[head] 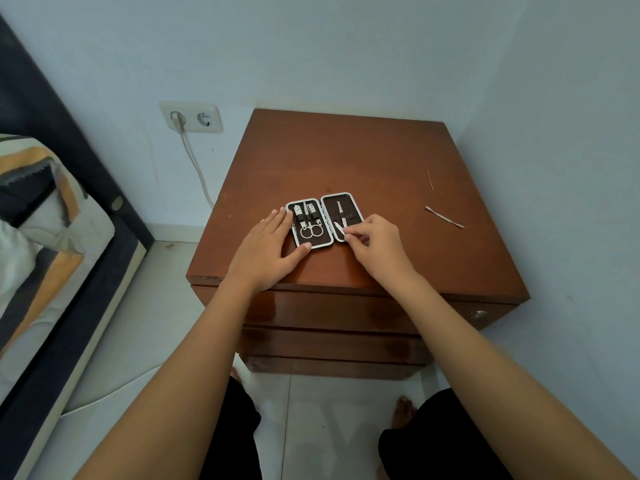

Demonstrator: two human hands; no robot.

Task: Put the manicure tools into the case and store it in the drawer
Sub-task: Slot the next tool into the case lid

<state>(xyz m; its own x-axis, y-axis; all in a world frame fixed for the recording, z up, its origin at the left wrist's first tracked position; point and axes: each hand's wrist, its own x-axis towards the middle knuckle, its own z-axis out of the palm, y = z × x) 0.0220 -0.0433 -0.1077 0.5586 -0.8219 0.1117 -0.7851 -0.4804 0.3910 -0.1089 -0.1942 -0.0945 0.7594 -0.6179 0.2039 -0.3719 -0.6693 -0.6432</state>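
Lying loose beside one open case (325, 220): two tools (444, 217).

Single head-worn wide-angle view, looking forward and steeply down from above a wooden nightstand (346, 161) set in a wall corner. Close enough to take in both forearms reaching in from the bottom edge, knees and floor tiles below. Strong edge bending; bed (41, 237) at left, socket (191, 116) on far wall.
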